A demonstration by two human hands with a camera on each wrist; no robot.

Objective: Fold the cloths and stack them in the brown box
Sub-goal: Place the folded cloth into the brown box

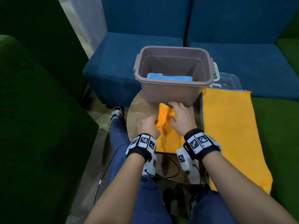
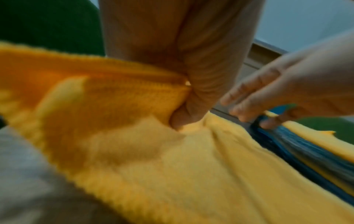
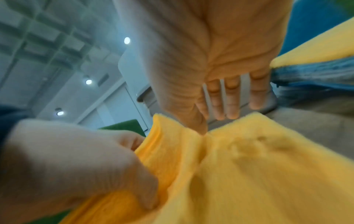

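Nearest the head camera were the two bare forearms, each strapped with a marker-covered wrist band, reaching out over the person's blue-trousered knees. The left hand (image 1: 149,126) was curled into the left edge of the orange cloth (image 1: 168,139) on the round wooden table (image 1: 137,110), thumb and fingers pinching a raised flap; its fingertips were buried in the fabric and could not be seen. The right hand (image 1: 181,117) lay with fingers straight and slightly spread, its thumb pressed into a crease of the same cloth, while the fingertips reached toward the box. Both wrist views were blurred, so the layers of the fold were hard to count.

Just behind the hands stood the brown box (image 1: 171,92), with a folded blue cloth (image 1: 169,77) lying in its bottom, partly hidden by the near wall. To the right a larger orange cloth (image 1: 233,131) lay spread, a blue edge showing beneath it; what lay under it was covered. A clear lid (image 1: 229,81) lay behind it, partly hidden by the box.
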